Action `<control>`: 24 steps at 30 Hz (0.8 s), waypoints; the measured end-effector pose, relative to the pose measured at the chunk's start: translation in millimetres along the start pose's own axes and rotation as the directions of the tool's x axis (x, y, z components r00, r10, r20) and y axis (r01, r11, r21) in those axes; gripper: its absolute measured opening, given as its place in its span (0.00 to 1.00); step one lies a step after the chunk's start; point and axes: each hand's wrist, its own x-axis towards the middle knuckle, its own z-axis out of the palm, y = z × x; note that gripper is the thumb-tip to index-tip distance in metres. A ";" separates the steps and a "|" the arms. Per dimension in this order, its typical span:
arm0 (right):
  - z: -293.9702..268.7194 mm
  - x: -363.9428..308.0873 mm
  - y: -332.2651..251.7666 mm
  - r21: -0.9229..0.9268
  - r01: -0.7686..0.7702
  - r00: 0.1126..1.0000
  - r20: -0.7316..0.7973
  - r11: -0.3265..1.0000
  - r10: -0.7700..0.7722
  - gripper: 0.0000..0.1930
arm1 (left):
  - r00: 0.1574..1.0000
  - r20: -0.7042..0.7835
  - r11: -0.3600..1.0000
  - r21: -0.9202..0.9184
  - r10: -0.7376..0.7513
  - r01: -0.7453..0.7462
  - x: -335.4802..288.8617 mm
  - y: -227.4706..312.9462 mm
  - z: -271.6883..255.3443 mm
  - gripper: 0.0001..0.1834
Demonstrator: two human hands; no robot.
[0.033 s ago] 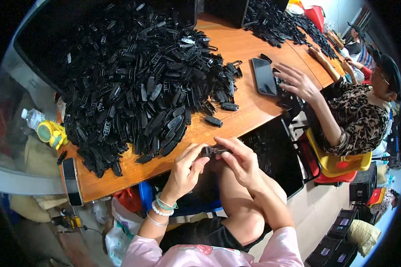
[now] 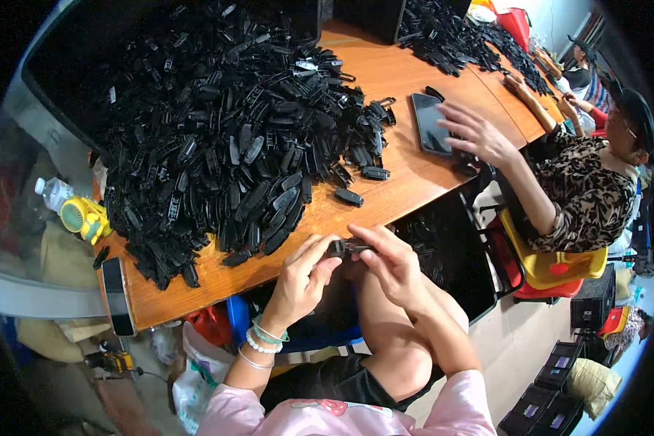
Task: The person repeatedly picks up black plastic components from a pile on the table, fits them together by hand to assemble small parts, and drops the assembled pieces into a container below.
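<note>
We've got a small black piece [image 2: 338, 248] up over our legs [image 2: 386, 320], left hand [image 2: 303, 276] and right hand [image 2: 395, 267] curled, fingertips pinching it! Beside us, a black crate [image 2: 469, 287] holds loose parts [image 2: 427, 251]; a heap [image 2: 225, 138] covers much of the wooden table [image 2: 403, 190]; a co-worker [image 2: 585, 182] sits right.
</note>
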 end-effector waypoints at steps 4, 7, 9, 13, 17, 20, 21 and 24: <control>9.1 -3.6 4.0 -0.179 0.140 0.990 0.035 0.974 -0.136 0.24 | 0.967 0.001 0.933 0.261 0.256 -0.247 4.4 -0.4 -6.3 0.14; 17.3 -9.9 1.0 -0.345 0.221 0.967 -0.045 0.912 -0.251 0.21 | 0.975 0.038 0.938 0.266 0.219 -0.221 4.5 11.1 -8.7 0.13; 20.7 -10.5 9.4 -0.371 0.278 0.946 -0.055 0.886 -0.320 0.22 | 0.968 0.012 0.933 0.263 0.250 -0.244 6.3 12.3 -4.9 0.12; 23.1 -14.4 8.4 -0.400 0.273 0.953 -0.008 0.875 -0.302 0.26 | 0.974 -0.015 0.943 0.253 0.228 -0.217 6.2 15.5 -4.3 0.10; 26.9 -16.5 11.5 -0.429 0.256 0.963 0.032 0.866 -0.269 0.25 | 0.989 -0.013 0.958 0.248 0.149 -0.141 2.8 13.1 -8.0 0.11; 27.8 -17.4 12.7 -0.379 0.261 0.965 0.072 0.888 -0.253 0.25 | 0.977 0.120 0.935 0.292 0.173 -0.202 5.7 13.6 -17.6 0.11; 28.3 -16.8 11.2 -0.379 0.259 0.965 0.069 0.889 -0.252 0.25 | 0.989 0.073 0.959 0.243 0.132 -0.146 5.4 14.4 -12.8 0.12; 31.0 -14.7 7.4 -0.538 0.223 0.949 -0.069 0.813 -0.306 0.27 | 0.997 -0.024 0.995 -0.056 -0.079 0.078 1.7 13.0 8.2 0.14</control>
